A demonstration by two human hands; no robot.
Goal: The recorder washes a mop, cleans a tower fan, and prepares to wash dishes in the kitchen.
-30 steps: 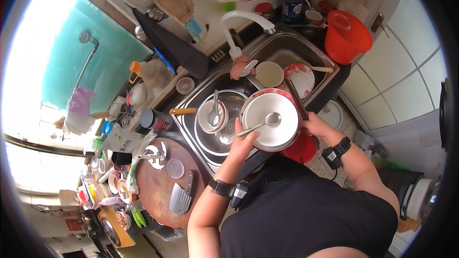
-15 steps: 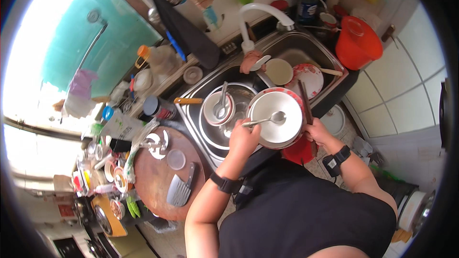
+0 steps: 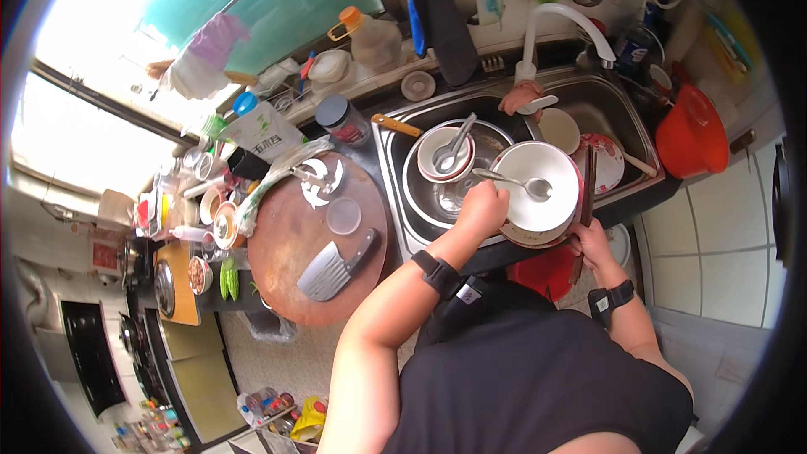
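In front of the sink I hold a stack of bowls (image 3: 542,213), the top one plain white inside, with a metal spoon (image 3: 509,179) lying in it. My left hand (image 3: 484,210) is closed at the stack's left rim, by the spoon's handle. Closed at the right rim, my right hand (image 3: 592,244) also holds dark chopsticks (image 3: 589,175) that point away from me. Left of the stack, a metal basin (image 3: 409,175) in the sink carries small bowls (image 3: 437,151) with spoons (image 3: 455,145) in them.
The right sink basin has a pale bowl (image 3: 558,130) and a patterned plate (image 3: 603,164) beneath the white faucet (image 3: 565,10). A cleaver (image 3: 324,274) lies on the round chopping board (image 3: 277,248) at left. A red bucket (image 3: 693,136) stands right of the sink.
The whole view has swung left, so the sink and bowls appear farther right. Both hands keep hold of the stack, the spoon still in the top bowl.
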